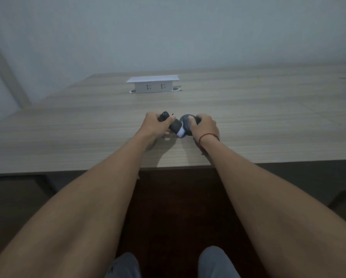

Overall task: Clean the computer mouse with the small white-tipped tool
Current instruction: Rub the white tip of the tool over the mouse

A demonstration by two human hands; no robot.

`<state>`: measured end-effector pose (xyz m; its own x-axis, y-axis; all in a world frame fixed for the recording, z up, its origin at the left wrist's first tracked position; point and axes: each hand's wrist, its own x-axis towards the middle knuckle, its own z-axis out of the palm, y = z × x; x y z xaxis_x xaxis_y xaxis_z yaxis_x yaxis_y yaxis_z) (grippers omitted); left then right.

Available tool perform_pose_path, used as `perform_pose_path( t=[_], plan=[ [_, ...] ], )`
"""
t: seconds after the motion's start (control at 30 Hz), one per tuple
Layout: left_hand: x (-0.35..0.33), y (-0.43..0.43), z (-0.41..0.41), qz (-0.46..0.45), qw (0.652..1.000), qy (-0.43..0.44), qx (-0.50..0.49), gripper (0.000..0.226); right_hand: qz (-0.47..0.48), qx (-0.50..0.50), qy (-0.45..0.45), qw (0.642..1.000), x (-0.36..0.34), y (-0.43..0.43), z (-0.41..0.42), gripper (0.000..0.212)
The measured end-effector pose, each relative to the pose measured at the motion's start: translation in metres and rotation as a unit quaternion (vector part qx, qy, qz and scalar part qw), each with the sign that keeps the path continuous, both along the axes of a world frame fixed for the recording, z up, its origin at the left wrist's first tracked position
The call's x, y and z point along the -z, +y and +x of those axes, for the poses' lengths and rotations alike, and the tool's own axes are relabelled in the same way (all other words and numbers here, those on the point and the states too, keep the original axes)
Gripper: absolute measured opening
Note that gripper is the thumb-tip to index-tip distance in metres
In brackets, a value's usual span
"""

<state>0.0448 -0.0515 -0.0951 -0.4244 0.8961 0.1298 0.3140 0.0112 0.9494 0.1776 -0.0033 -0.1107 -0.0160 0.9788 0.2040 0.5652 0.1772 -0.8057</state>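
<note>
My right hand [203,127] grips a dark computer mouse [186,121] and holds it tilted just above the wooden desk [258,121]. My left hand [155,124] is closed around a small black tool [173,125]. The tool's white tip [181,134] points down to the right and touches the near side of the mouse. A thin dark bit sticks out of the tool near my left fingers. Much of the mouse is hidden by my right fingers.
A white pop-up socket box [153,84] stands on the desk farther back, centre-left. The desk's near edge [268,161] runs just below my wrists. A red string bracelet [208,135] circles my right wrist. My knees show at the bottom.
</note>
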Motion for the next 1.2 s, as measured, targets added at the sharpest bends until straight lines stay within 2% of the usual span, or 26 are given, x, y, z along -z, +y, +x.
perform_pose_path(
  t=[0.17,0.27,0.37,0.43,0.67,0.77,0.9,1.03,1.13,1.2],
  plan=[
    [-0.001,0.013,0.02,0.036,0.986,0.078,-0.143,0.033,0.004,0.001,-0.015,1.0,0.002,-0.007,-0.002,0.04],
    [0.001,0.013,0.016,0.032,0.991,0.069,-0.109,0.032,0.012,0.014,-0.03,0.999,0.003,-0.009,-0.002,0.039],
    [0.002,0.003,0.003,0.062,0.997,0.024,-0.051,0.026,0.014,0.032,-0.045,0.998,0.001,-0.007,-0.006,0.038],
    [-0.002,-0.002,0.004,0.093,0.994,0.024,-0.051,0.029,0.013,0.042,-0.043,0.998,0.0,-0.006,-0.01,0.037],
    [0.006,0.001,0.01,0.054,0.981,0.155,-0.107,0.027,0.022,0.042,-0.039,0.998,0.001,-0.012,-0.007,0.038],
    [0.003,-0.001,0.009,0.061,0.99,0.099,-0.077,0.021,0.012,0.038,-0.038,0.998,-0.001,-0.011,-0.006,0.039],
    [0.003,-0.008,0.007,0.02,0.998,0.042,-0.041,0.019,0.008,0.037,-0.04,0.998,-0.004,-0.013,-0.004,0.039],
    [-0.004,-0.004,0.011,0.029,0.993,0.095,-0.068,0.025,0.008,0.033,-0.043,0.998,-0.005,-0.017,-0.004,0.039],
    [-0.002,-0.003,0.02,0.035,0.99,0.088,-0.105,0.02,0.01,0.033,-0.045,0.998,-0.003,-0.017,-0.003,0.038],
    [-0.003,-0.007,0.015,0.011,0.996,0.061,-0.059,0.018,0.006,0.032,-0.041,0.999,-0.005,-0.016,0.0,0.038]
  ],
)
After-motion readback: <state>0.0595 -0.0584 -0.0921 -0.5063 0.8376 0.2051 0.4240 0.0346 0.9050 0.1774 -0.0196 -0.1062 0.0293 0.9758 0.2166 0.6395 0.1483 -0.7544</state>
